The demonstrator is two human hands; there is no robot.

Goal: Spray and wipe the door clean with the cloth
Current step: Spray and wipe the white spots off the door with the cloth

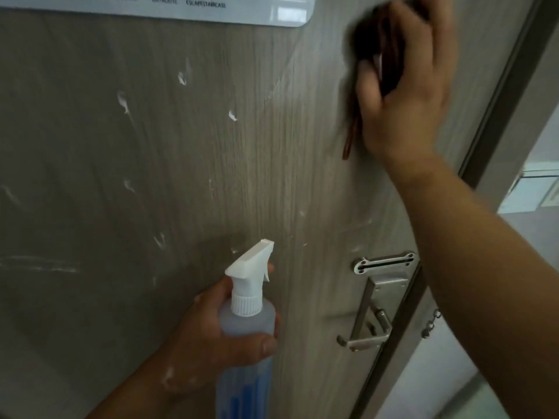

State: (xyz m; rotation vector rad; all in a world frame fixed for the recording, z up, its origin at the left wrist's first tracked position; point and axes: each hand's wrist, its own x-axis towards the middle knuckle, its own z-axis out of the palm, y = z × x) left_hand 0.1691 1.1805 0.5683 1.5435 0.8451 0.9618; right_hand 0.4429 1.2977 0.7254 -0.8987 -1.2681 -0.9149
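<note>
1. Door [211, 176] filled most of our view, a grey wood-grain panel with a white sign [181, 10] at its top edge and a metal lever handle [367, 331] low on the right; white foam flecks [122, 101] and smears lay scattered over its left and middle.
2. We judged the main risk to be missed patches; the cloth was working high on the right, well apart from the foam on the left, which might dry into streaks if left.
3. We also thought the dangling end of the cloth could drag residue back over wiped wood; a hard push near the open edge might swing the door.
4. Our right hand [405, 86] was spread nearly flat, fingers wide, pressing the dark cloth [378, 55] against the door; both were blurred, so we could not tell how firmly it was gripped.
5. Our left hand [211, 337] was closed around the neck of the spray bottle [248, 334], thumb across the front; the nozzle pointed at the door; whether a finger rested on the trigger we could not tell.
</note>
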